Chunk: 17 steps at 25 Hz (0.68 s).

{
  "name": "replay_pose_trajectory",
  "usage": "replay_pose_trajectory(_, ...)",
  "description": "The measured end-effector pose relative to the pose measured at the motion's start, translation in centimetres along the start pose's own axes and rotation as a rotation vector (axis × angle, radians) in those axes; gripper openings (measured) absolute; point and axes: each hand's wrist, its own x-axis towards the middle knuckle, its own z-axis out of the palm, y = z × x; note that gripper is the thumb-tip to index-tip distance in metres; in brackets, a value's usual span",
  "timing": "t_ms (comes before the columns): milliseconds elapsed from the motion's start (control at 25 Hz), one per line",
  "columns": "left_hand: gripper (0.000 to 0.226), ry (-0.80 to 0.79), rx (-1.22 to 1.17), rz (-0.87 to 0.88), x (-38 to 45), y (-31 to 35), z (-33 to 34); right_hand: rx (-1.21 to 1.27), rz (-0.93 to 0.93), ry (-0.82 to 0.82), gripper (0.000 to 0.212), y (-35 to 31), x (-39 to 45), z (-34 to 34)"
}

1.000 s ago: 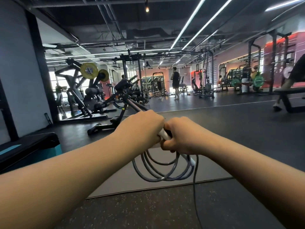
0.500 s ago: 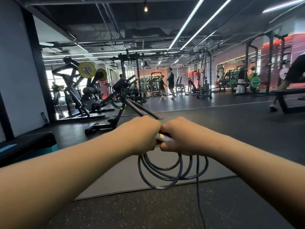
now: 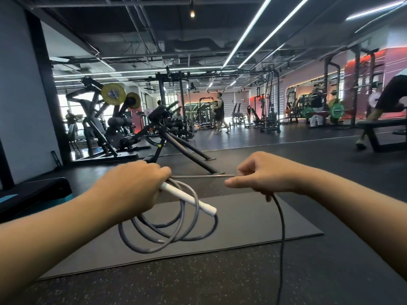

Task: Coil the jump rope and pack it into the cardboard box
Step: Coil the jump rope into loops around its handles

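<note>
Gym floor, grey mat (image 3: 253,219) under your hands. Hands, together half a second ago, now apart. Your left hand (image 3: 132,190) grips white handle (image 3: 189,200) plus rope (image 3: 167,234) loops hanging at 6 o'clock. Your right hand (image 3: 264,175) pinches a taut strand at 3 o'clock; the tail drops floorward. Next loop likely forming. Box not in view.

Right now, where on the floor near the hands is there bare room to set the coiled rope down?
The gray mat lies bare right of the hanging coils, under the right hand. The speckled floor in front of it is bare too, apart from the trailing rope end. Beyond the left hand a bench frame crowds things.
</note>
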Motion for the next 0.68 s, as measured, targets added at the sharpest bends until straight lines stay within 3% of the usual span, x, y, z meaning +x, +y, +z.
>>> replay_pose_trajectory(160, 0.01, 0.036, -0.161, -0.391, -1.2, -2.8, 1.4, 0.19, 0.095, 0.123, 0.058, 1.9, -0.6, 0.7)
replay_pose_trajectory(240, 0.017, 0.125, -0.476, -0.622, -0.8, -2.1, 2.8, 0.459, 0.084, 0.11, 0.057, 1.0, -0.3, 2.9)
replay_pose_trajectory(360, 0.029, 0.189, -1.185, -0.888, 1.1, 1.0, 4.2, 0.762, 0.022, 0.071, 0.067, -1.5, 0.4, 8.1)
replay_pose_trajectory(440, 0.041, 0.13, -1.562, -0.996, 2.4, 3.6, 4.0, 0.896, -0.078, 0.109, 0.084, -2.8, 0.7, 11.4)
replay_pose_trajectory(520, 0.045, 0.019, -1.818, -1.058, 3.3, 5.6, 3.1, 1.009, -0.172, 0.18, 0.088, -4.1, 0.7, 13.7)
replay_pose_trajectory(680, 0.051, -0.259, -2.103, -1.097, 3.8, 7.1, 0.3, 1.157, -0.161, 0.426, 0.045, -5.8, 0.3, 15.8)
